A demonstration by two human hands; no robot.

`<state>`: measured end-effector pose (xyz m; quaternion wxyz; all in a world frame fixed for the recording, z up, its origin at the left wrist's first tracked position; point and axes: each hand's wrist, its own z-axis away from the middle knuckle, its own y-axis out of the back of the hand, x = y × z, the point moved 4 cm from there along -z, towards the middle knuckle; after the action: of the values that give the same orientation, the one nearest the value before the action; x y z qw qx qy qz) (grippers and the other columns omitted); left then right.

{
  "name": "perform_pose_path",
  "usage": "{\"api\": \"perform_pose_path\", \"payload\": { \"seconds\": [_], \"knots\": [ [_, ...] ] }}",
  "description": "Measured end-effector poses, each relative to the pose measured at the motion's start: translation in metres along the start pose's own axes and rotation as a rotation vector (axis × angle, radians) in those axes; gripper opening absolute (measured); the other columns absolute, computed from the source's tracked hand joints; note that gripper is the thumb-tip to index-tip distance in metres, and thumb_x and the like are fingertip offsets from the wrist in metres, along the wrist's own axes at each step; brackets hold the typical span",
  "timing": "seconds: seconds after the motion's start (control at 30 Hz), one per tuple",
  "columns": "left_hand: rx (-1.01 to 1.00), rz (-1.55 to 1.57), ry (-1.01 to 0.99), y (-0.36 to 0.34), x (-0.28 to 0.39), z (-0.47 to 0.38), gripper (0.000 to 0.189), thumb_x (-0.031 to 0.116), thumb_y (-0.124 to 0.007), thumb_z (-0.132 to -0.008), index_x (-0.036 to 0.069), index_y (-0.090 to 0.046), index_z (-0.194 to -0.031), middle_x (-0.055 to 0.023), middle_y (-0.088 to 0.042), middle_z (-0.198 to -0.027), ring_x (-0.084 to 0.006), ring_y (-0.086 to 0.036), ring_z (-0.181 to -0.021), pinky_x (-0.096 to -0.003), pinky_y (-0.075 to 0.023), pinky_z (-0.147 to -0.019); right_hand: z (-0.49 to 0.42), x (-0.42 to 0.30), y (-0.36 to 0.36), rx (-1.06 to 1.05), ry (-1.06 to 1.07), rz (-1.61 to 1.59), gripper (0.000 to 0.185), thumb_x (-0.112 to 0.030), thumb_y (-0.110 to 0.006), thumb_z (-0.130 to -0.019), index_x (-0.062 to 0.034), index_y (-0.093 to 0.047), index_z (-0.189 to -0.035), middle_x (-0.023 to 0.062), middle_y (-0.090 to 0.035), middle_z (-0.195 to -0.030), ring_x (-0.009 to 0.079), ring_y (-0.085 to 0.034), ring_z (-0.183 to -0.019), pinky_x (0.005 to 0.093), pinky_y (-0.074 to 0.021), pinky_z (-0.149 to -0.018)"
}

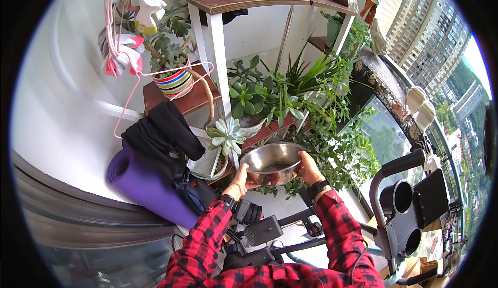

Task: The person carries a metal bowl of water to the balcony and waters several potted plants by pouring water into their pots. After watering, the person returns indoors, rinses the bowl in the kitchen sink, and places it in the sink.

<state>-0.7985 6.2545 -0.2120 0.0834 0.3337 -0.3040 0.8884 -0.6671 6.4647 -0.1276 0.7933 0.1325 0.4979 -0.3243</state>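
Both of my hands carry a stainless steel bowl (pixel 274 159) in front of me, roughly level. My left hand (pixel 240 181) grips its left side, with the thumb up by the rim. Around the right side curls my right hand (pixel 309 168). A dark patch shows at the bottom of the bowl; I cannot tell whether it is liquid or a reflection. Just beyond the bowl's left rim is a pale succulent rosette (pixel 227 136). Behind it, a jade-like plant (pixel 249 99) grows in a white pot (pixel 252 127) on the plant stand's lower shelf.
A rolled purple exercise mat (pixel 151 189) leans at left under black cloth (pixel 161 132). Pink hangers (pixel 126 93) hang above. A striped pot (pixel 174 82) sits on a side shelf. Exercise equipment with a cup-holder console (pixel 400 210) stands at right, its pedal (pixel 263 230) below my arms.
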Motion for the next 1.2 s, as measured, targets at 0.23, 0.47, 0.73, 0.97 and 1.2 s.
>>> {"api": "perform_pose_path", "payload": {
  "seconds": [0.23,0.47,0.73,0.97,1.2],
  "knots": [
    [0.070,-0.209,0.440,0.020,-0.096,0.054,0.038,0.039,-0.050,-0.077,0.010,-0.053,-0.101,-0.0102,-0.055,-0.088,-0.0286,-0.057,-0.076,-0.0579,-0.0514,-0.074,0.081,0.124,0.039,0.111,-0.487,-0.140,0.031,-0.038,-0.047,-0.087,-0.0160,-0.049,-0.109,0.0065,-0.048,-0.095,0.0256,-0.047,-0.091,0.0465,-0.0438,-0.070],
    [-0.189,-0.311,-0.085,-0.064,0.029,-0.009,0.047,0.036,-0.042,-0.082,-0.004,-0.051,-0.105,-0.0199,-0.062,-0.094,-0.0350,-0.065,-0.080,-0.0488,-0.0566,-0.070,0.001,0.023,0.059,0.283,0.067,-0.334,0.027,-0.035,-0.052,-0.080,-0.0124,-0.049,-0.094,0.0062,-0.046,-0.085,0.0219,-0.046,-0.081,0.0431,-0.0420,-0.062],
    [-0.033,-0.419,0.530,0.050,-0.139,0.074,0.036,0.019,-0.047,-0.075,-0.002,-0.053,-0.104,-0.0221,-0.060,-0.092,-0.0371,-0.062,-0.083,-0.0528,-0.0544,-0.076,0.127,0.184,0.062,0.232,-0.264,-0.371,0.020,-0.025,-0.058,-0.083,-0.0137,-0.049,-0.097,0.0003,-0.045,-0.065,0.0132,-0.043,-0.051,0.0344,-0.0344,-0.045],
    [0.181,-0.080,0.745,0.115,-0.249,0.194,0.015,0.007,-0.052,-0.078,0.001,-0.057,-0.090,-0.0116,-0.063,-0.080,-0.0248,-0.061,-0.069,-0.0301,-0.0544,-0.060,0.199,0.274,0.056,0.144,-0.117,-0.339,0.025,-0.019,-0.056,-0.085,-0.0083,-0.054,-0.108,-0.0013,-0.052,-0.076,0.0082,-0.048,-0.058,0.0253,-0.0384,-0.048],
    [0.159,0.036,0.550,0.055,-0.230,0.216,0.011,0.008,-0.052,-0.081,-0.001,-0.057,-0.084,-0.0069,-0.061,-0.071,-0.0166,-0.060,-0.061,-0.0222,-0.0525,-0.051,0.215,0.234,0.070,0.106,0.184,-0.309,0.041,-0.021,-0.052,-0.094,-0.0059,-0.044,-0.131,0.0055,-0.053,-0.121,0.0140,-0.049,-0.109,0.0270,-0.0393,-0.094]
  ]
}}
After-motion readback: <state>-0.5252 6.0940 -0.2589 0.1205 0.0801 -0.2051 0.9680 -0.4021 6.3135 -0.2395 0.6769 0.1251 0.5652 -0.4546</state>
